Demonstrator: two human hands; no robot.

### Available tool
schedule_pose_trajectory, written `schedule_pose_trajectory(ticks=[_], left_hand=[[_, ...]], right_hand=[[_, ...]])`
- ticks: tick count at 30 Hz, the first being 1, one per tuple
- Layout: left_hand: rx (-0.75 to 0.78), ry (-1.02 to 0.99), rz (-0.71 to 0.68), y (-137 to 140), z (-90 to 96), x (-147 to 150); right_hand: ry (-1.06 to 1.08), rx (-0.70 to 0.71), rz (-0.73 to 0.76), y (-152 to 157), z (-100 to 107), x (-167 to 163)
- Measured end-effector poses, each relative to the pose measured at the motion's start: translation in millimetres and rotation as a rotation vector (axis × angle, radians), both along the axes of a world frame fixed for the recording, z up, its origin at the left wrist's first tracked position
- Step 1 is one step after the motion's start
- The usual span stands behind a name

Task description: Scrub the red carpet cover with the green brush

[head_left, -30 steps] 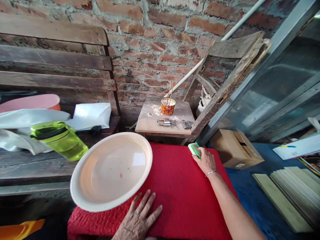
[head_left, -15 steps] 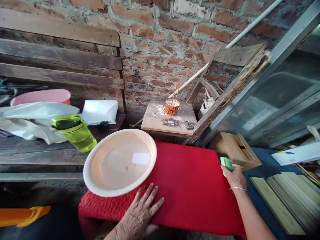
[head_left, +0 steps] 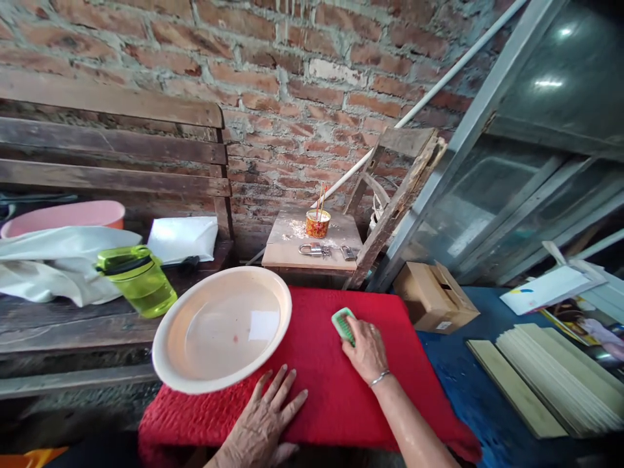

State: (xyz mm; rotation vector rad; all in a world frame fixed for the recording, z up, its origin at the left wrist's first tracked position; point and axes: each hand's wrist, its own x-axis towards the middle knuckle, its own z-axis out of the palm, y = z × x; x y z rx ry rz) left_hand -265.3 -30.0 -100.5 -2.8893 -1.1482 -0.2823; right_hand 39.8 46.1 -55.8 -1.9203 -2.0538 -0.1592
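Red cloth (head_left: 322, 396) covers the surface in front of me. My left hand (head_left: 263, 413) lies flat on it with the fingers spread, just below the basin. My right hand (head_left: 368, 351) is wrapped round a green scrubbing brush (head_left: 344, 325), held at the cloth's middle; my fingers cover part of the brush. At the cloth's left end rests a wide cream basin (head_left: 163, 354) with water in it. A bright rectangle shows on the water.
A wooden bench (head_left: 58, 328) on the left carries a green water bottle (head_left: 146, 289), white cloth and a white packet (head_left: 182, 237). Behind stands a wooden chair (head_left: 283, 253) with padlocks (head_left: 312, 249) and an incense pot (head_left: 318, 226). A cardboard box (head_left: 433, 296) and stacked boards (head_left: 550, 377) are at right.
My right hand has moved left with the brush, from the cloth's right edge to its middle. My left hand stays flat on the cloth. The camera view has shifted.
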Motion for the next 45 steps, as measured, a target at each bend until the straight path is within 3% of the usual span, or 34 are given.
schedule_pose_trajectory(ticks=[6,8,10,13,19,22,26,29,31,34,37,40,45], left_hand=[[-0.152,0.017,0.024,-2,8.1,6],[-0.208,0.022,0.034,-5,14.3,9],[-0.244,0.016,0.025,-6,19.2,11],[-0.237,-0.029,0.009,-6,19.9,12],[-0.182,-0.114,-0.019,-5,1.2,7],[-0.123,-0.107,-0.038,-2,-11.6,2],[0.087,-0.065,0.007,7,-33.8,-3],[0.289,-0.096,-0.001,15,-48.8,-7],[0.337,-0.122,-0.017,18,-53.0,-9],[0.284,-0.138,-0.019,15,-48.7,-11],[0.137,-0.138,-0.011,6,-37.2,-11],[0.005,-0.116,0.059,-3,-27.0,-9],[-0.157,-0.084,0.065,-7,-12.7,-6]], right_hand=[[-0.001,-0.213,-0.609,-30,25,134],[0.036,-0.253,-0.746,-43,28,159],[0.107,-0.260,-0.760,-46,27,162],[0.238,-0.211,-0.601,-28,25,118],[0.315,-0.188,-0.244,35,27,-54],[0.300,-0.211,-0.150,60,27,-113],[0.254,-0.240,-0.073,73,24,-145],[0.145,-0.260,-0.040,73,24,-147],[0.090,-0.266,-0.040,72,25,-143],[0.020,-0.270,-0.099,72,30,-125],[-0.058,-0.275,-0.209,70,34,-83],[-0.111,-0.264,-0.366,54,36,-13],[-0.051,-0.290,-0.697,-6,35,117]])
